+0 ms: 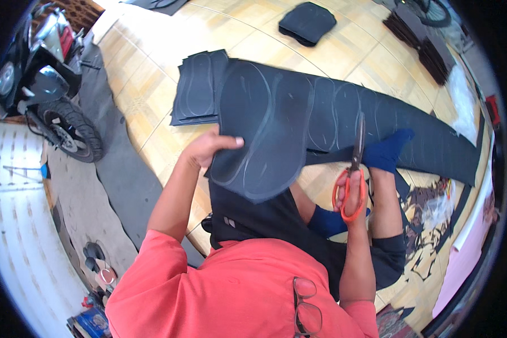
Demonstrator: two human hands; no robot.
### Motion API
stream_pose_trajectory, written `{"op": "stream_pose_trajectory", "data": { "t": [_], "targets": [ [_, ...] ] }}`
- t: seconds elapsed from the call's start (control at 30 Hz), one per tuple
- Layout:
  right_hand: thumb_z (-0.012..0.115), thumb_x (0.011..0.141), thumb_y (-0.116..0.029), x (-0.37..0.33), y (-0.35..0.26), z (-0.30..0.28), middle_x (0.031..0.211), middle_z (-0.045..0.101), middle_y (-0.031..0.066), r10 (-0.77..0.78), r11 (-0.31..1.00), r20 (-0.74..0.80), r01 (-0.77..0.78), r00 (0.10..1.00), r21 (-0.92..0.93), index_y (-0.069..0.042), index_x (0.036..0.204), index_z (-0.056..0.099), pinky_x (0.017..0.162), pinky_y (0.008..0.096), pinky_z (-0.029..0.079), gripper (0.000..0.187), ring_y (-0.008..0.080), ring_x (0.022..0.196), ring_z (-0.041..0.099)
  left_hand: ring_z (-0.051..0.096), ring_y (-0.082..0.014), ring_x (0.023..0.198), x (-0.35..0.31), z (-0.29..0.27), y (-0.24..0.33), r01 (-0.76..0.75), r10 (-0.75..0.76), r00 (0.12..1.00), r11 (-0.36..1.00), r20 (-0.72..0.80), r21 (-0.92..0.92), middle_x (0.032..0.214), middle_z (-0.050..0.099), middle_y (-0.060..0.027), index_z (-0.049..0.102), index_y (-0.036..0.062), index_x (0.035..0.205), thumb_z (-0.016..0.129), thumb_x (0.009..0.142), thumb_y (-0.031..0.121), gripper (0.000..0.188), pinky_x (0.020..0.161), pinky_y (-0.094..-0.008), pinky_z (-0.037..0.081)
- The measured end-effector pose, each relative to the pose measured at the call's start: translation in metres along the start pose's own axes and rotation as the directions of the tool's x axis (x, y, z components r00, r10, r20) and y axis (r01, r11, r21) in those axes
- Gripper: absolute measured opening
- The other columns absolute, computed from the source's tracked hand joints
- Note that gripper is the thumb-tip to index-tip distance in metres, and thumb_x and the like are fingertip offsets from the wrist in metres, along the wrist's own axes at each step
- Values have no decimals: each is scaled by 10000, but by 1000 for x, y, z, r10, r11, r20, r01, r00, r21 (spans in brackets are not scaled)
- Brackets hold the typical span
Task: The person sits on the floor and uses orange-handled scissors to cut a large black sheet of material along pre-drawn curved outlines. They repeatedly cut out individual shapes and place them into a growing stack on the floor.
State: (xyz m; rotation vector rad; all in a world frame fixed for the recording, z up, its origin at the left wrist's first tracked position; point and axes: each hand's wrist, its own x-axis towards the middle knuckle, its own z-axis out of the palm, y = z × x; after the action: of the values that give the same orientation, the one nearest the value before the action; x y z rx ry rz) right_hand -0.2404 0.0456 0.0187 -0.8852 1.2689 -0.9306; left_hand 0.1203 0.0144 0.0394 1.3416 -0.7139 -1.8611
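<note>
A long black sheet (372,101) with pale sole-shaped outlines drawn on it stretches across the floor in front of me. My left hand (211,147) grips its near left edge, thumb on top and fingers hidden beneath. That end is lifted over my lap, with a rounded cut edge towards me. My right hand (349,191) holds scissors (352,196) by their orange handles, blades pointing away from me. The blades look closed or nearly so and lie in front of the sheet; whether they touch it I cannot tell. Under the sheet's left end lies a stack of marked black pieces (197,90).
A blue-socked foot (387,149) rests against the sheet's near edge. Black cut pieces (307,23) lie on the tiles (248,31) beyond, with dark stacked strips (419,42) far right. Scraps (425,225) litter the right side. A motorcycle (48,84) stands at left.
</note>
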Motion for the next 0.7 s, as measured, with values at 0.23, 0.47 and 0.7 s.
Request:
{"op": "stream_pose_trajectory", "data": {
  "t": [0.23, 0.47, 0.7],
  "targets": [
    [365, 1009, -468, -13, 33, 1, 509, 409, 22, 85, 994, -34, -87, 996, -69, -14, 823, 516, 320, 245, 371, 513, 107, 364, 413, 659, -260, 961, 46, -144, 59, -152, 177, 931, 983, -318, 104, 1131, 622, -174, 483, -42, 1242, 711, 837, 168, 511, 801, -390, 563],
    [420, 1003, -417, -22, 53, 7, 535, 442, 20, 173, 982, -18, -174, 985, -69, -18, 825, 535, 343, 251, 389, 451, 102, 397, 433, 615, -396, 1023, 109, -166, 32, 206, 744, 584, 252, -325, 946, 1153, 604, -257, 544, -21, 1208, 696, 837, 250, 483, 869, -442, 499],
    [452, 1000, -411, -25, 68, 4, 541, 439, 5, 134, 984, -109, -145, 985, -105, -11, 853, 557, 368, 237, 402, 439, 82, 414, 439, 581, -368, 1064, 122, 83, -26, -456, 420, 840, 201, 344, 867, 1138, 595, -214, 608, -20, 1138, 718, 805, 241, 437, 938, -400, 460]
  ]
}}
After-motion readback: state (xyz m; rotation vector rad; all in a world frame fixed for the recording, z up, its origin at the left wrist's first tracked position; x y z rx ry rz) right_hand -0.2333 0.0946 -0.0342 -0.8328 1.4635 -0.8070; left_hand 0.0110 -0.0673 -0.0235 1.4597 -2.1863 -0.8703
